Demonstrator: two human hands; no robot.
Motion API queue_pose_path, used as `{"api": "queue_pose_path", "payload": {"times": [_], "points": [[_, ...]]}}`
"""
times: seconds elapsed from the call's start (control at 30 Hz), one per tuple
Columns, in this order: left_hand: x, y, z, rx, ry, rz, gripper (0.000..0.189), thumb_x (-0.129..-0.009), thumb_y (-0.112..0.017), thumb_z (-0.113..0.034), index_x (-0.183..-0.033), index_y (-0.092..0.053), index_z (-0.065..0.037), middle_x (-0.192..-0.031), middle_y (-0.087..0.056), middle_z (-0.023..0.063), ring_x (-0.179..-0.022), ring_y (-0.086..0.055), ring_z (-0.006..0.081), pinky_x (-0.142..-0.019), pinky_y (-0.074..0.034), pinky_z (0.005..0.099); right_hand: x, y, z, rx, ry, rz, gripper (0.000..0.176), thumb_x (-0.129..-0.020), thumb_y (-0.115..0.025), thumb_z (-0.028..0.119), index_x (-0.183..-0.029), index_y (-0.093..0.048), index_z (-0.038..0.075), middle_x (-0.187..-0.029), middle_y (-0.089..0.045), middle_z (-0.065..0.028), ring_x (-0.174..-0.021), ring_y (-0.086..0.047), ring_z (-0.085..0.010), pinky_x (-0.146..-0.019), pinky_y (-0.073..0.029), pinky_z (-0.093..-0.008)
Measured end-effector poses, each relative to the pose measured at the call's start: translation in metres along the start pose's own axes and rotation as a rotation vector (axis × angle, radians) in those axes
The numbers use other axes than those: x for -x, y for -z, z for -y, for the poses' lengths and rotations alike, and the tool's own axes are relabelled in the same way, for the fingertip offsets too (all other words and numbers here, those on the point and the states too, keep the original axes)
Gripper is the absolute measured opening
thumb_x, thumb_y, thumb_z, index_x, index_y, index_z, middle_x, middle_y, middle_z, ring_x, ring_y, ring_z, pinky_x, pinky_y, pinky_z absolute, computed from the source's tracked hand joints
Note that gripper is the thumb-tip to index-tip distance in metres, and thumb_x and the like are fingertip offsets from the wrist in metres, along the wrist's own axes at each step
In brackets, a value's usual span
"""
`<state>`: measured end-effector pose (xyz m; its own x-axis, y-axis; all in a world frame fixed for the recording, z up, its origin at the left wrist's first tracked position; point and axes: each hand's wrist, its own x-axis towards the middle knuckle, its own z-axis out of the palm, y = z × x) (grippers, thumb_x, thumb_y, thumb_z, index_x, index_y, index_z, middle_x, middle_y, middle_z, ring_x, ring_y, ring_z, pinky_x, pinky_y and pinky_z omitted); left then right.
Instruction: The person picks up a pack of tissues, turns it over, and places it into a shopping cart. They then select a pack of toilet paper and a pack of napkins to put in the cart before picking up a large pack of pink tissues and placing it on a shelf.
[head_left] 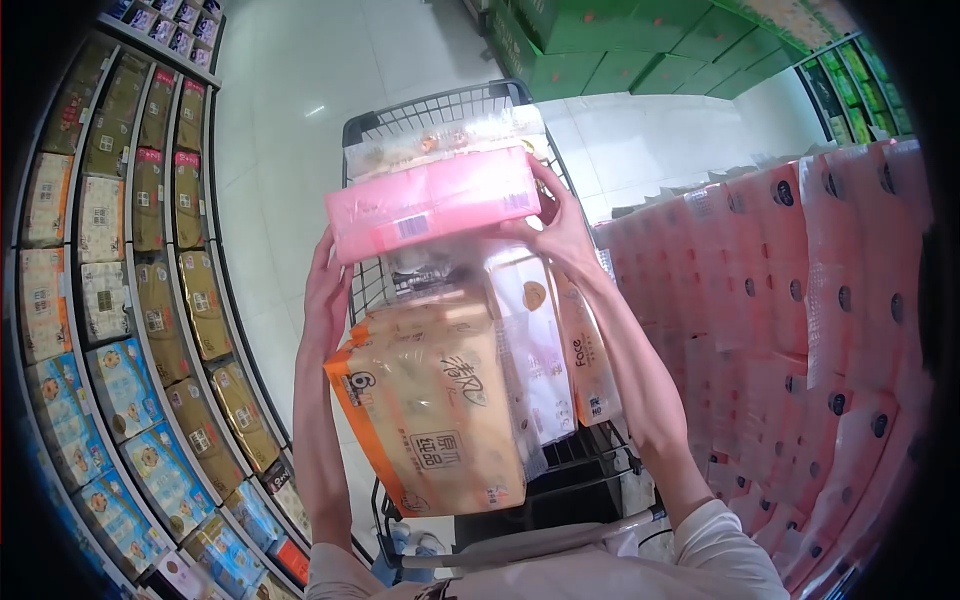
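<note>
A pink plastic-wrapped pack [430,200] spans the upper part of a shopping cart [435,125], held between both hands. My left hand [328,270] presses on its left end, and my right hand [555,220] grips the right end, with fingers at its edge and underside. Below it in the cart lies a large beige and orange tissue pack [430,410], tilted. Beside that are a white pack [532,340] and a narrow orange-edged pack [588,350]. Behind the pink pack, a clear-wrapped white pack [450,140] shows partly.
Shelves of tissue packs [105,220] line the left side. Pink roll packs [770,300] are stacked on the right. Green boxes [620,50] stand beyond the cart at the upper right. The cart handle [560,545] is close to my body, above a shoe [428,543].
</note>
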<state>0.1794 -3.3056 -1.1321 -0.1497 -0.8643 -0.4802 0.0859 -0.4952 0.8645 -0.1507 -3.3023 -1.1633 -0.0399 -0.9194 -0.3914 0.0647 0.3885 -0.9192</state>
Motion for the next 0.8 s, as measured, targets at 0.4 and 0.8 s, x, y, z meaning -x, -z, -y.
{"api": "queue_pose_path", "payload": {"times": [0.4,0.8], "points": [[0.038,-0.014,-0.037,-0.1,-0.114,0.043,0.078,-0.096,-0.062,-0.031,-0.156,-0.023,-0.003,-0.157,-0.035,0.0135,-0.148,-0.027,0.025,-0.124,-0.012,0.0421,0.039,-0.007,0.045,-0.043,0.146,-0.063,0.09,-0.079,-0.082,0.007,-0.154,-0.033,0.005,-0.145,-0.05,-0.0129,-0.132,-0.052,-0.0233,-0.111,-0.043,-0.0394],[0.152,-0.065,-0.093,-0.157,-0.289,-0.053,0.104,-0.082,-0.075,-0.053,-0.154,-0.019,-0.002,-0.152,-0.032,0.0124,-0.143,-0.032,0.0272,-0.119,-0.024,0.0454,0.156,-0.012,0.131,-0.136,0.328,-0.16,0.079,-0.082,-0.074,-0.002,-0.149,-0.032,-0.002,-0.138,-0.049,-0.0156,-0.129,-0.051,-0.0224,-0.106,-0.044,-0.037]]}}
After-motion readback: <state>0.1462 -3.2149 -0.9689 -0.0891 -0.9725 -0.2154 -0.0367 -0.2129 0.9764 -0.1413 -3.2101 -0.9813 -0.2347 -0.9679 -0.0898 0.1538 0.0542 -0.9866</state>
